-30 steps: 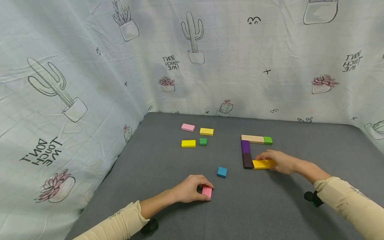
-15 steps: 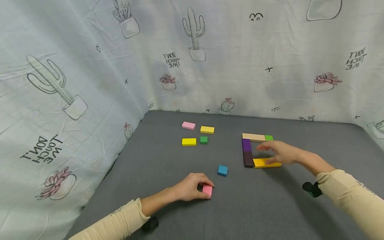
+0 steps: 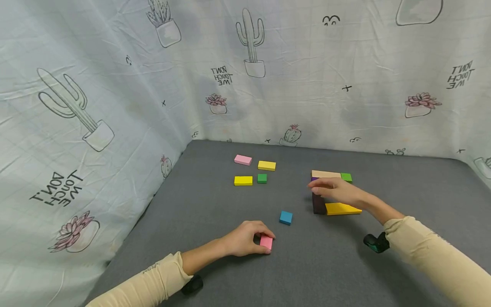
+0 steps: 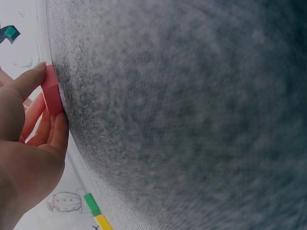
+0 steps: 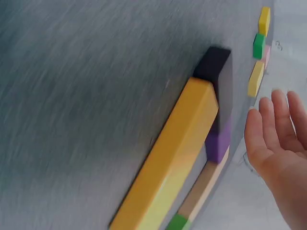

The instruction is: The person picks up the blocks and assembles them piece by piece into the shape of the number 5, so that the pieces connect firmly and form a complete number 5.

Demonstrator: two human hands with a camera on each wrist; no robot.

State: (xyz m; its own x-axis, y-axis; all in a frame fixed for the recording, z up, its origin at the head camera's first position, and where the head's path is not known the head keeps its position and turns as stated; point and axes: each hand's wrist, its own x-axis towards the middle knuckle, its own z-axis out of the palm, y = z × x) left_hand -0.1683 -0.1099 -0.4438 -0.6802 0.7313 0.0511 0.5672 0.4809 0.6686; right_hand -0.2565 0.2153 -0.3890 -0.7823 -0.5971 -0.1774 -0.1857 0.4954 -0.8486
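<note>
One grey fabric-covered surface (image 3: 307, 264) under everything. Right hand (image 3: 339, 190) empty, fingers loosely extended, hovering; left hand (image 3: 245, 239) pinching, well apart from it. Long orange-yellow rectangular block (image 3: 343, 209) set against shorter near-black rectangular block (image 3: 319, 206) (material unclear); a low right-hand pass could knock that corner askew. Small pink rectangular block (image 3: 266, 242), in left grip on or just above surface, might slip if pinched off-centre.

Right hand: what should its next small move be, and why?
I'd probably ease the right hand across toward the blue block. It holds nothing, the left hand is occupied pinching the near pink block, and the blue one lies loose between them.
</note>
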